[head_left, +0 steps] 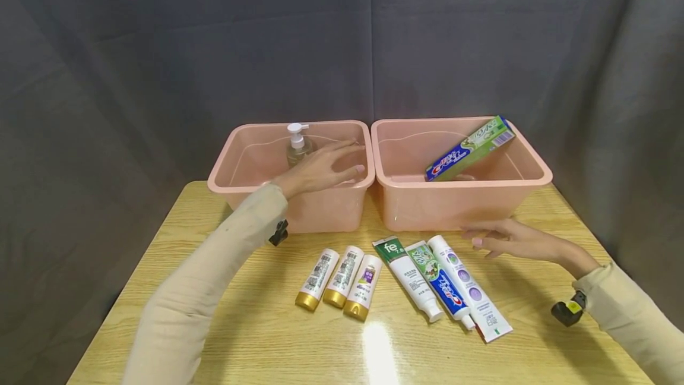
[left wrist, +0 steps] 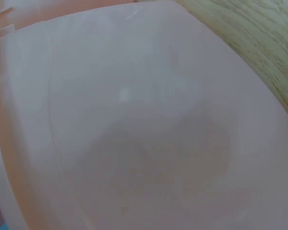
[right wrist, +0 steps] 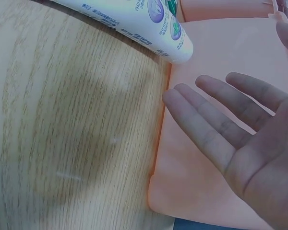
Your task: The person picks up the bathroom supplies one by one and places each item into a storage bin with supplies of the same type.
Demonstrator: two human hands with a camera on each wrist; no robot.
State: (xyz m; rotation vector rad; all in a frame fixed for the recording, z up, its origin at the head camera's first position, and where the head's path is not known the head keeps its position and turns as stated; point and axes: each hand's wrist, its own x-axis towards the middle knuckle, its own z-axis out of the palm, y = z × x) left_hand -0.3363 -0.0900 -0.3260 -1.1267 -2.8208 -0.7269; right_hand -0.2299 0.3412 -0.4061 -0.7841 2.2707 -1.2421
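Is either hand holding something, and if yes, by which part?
Nothing is held: the left hand is empty over the left bin, and the right hand is empty near the right bin.

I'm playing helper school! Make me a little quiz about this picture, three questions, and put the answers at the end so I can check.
1. How many gold-capped tubes lie on the table?
2. True or false: the pump bottle is in the right pink bin.
3. What is the right hand holding?
A) a toothpaste tube
B) the toothpaste box
C) nothing

Key
1. Three.
2. False. The pump bottle is in the left pink bin; the toothpaste box lies tilted in the right pink bin.
3. C. The right wrist view shows that hand open and empty.
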